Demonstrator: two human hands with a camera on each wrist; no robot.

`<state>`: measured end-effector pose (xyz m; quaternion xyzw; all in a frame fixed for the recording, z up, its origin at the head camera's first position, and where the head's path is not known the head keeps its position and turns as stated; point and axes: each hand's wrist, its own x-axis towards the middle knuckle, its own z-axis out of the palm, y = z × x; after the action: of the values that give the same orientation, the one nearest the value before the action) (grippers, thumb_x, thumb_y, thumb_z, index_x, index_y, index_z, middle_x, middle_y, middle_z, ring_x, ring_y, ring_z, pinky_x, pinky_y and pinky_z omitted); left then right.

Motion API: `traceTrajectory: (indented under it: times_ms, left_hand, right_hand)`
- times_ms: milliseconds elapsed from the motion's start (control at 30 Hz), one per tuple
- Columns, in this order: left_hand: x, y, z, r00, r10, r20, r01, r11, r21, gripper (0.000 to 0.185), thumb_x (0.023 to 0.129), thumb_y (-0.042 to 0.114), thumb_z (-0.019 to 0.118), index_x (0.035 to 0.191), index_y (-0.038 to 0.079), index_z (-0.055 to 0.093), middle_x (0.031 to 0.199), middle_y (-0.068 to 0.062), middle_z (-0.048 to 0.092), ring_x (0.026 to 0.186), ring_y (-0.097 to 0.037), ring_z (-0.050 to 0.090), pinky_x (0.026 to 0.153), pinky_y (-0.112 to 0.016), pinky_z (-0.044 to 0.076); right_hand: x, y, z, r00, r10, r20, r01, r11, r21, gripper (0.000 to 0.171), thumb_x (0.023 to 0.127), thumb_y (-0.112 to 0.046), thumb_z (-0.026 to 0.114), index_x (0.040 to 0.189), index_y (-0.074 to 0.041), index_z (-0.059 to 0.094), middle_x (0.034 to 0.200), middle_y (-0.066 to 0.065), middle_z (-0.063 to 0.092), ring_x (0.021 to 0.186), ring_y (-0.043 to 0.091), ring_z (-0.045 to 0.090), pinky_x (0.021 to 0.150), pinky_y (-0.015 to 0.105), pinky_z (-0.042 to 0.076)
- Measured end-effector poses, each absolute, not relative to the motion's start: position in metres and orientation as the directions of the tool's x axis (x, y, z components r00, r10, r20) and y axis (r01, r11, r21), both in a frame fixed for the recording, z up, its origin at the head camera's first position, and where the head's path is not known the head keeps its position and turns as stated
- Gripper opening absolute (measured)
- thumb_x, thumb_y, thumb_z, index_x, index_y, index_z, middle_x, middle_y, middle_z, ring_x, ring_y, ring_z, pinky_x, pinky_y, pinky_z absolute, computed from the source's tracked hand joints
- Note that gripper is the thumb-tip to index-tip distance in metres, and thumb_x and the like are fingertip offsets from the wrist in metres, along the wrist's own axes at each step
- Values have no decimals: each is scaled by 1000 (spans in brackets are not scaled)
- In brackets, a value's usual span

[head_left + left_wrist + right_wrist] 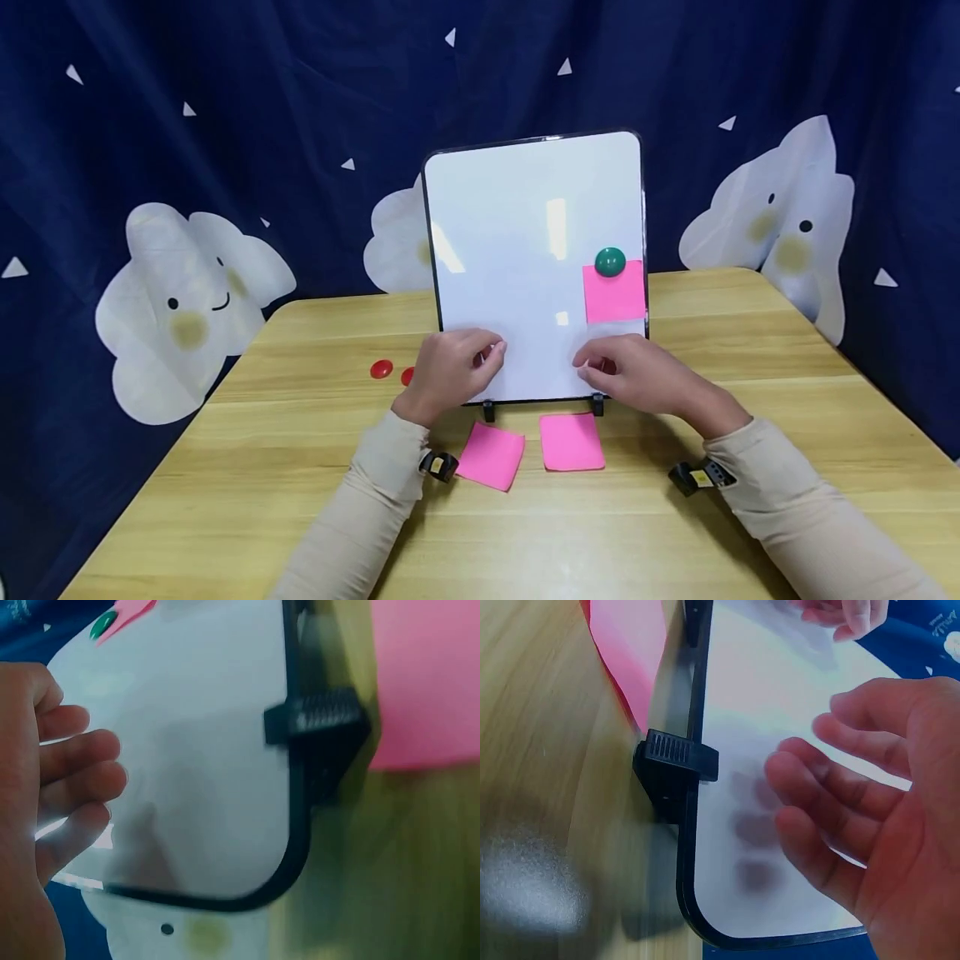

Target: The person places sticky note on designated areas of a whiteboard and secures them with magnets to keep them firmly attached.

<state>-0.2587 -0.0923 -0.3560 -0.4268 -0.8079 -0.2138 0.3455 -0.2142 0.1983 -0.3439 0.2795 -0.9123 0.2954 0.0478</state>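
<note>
Dark blue cloth printed with white clouds (pixel 187 300) is hanging behind a wooden table (pixel 300 500), and a whiteboard (pixel 525 250) is standing upright on it in two black clip feet (pixel 597 406). No containers are showing; the board alone is carrying anything, with a pink note (pixel 615 292) sitting at its right edge under a green magnet (pixel 610 262), both above the right hand.

The left hand (pixel 450 371) is hovering in front of the board's lower left part, fingers (pixel 82 754) relaxed and slightly bent, gripping nothing; whether the tips are touching the surface cannot be told. The right hand (pixel 637 375) is hovering at the lower right, fingers (pixel 832 817) spread and loosely curved, close to the white face (their shadows are falling on it in the right wrist view), also holding nothing. A small red spot is showing by the right fingertips in the head view, too hidden to identify.

Two more pink notes are lying flat on the table, just below the hands and between the forearms: one (pixel 491 454) tilted, near the left wrist, one (pixel 572 442) straighter, nearer the right hand. Two red magnets (pixel 382 368) are lying left of the left hand, the nearer one partly hidden behind it. Both forearms are coming in from the near edge in beige sleeves (pixel 360 517).
</note>
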Motion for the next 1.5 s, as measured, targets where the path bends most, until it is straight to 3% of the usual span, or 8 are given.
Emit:
traceTrajectory:
  times_ms: [200,633,1033,1500]
  left_hand:
    - [-265,-119,-353,-408,494,768,833,546,92,16,94,18,64,85,8,74,68,2,63,56,-9,53,52,-24,45]
    - [-285,-170,-361,-527,240,815,715,644,273,17,94,15,64,89,4,76,70,-3,66,58,-16,55,55,-33,46]
    - [-292,-208,-375,-816,201,543,484,751,449,20,97,26,63,104,11,76,81,0,69,75,-18,62,72,-39,50]
    - [-296,-241,-388,-941,156,301,301,794,529,24,99,23,63,111,6,74,103,-7,70,96,-26,62,88,-46,49]
  right_hand:
    - [-212,191,-345,-812,-558,170,-558,659,-504,12,96,-13,67,106,-9,73,85,-9,65,77,10,58,73,34,51]
    - [-207,178,-353,-786,-617,20,-544,677,-496,22,94,-12,69,114,-7,71,81,-10,61,78,11,56,77,33,49]
    - [-200,173,-353,-758,-652,-18,-580,687,-437,2,92,-13,71,94,-13,71,75,-12,56,73,9,52,68,29,47]
    - [-198,169,-352,-763,-644,-59,-574,717,-397,7,90,-10,72,96,-15,73,74,-10,55,73,10,51,69,30,47]
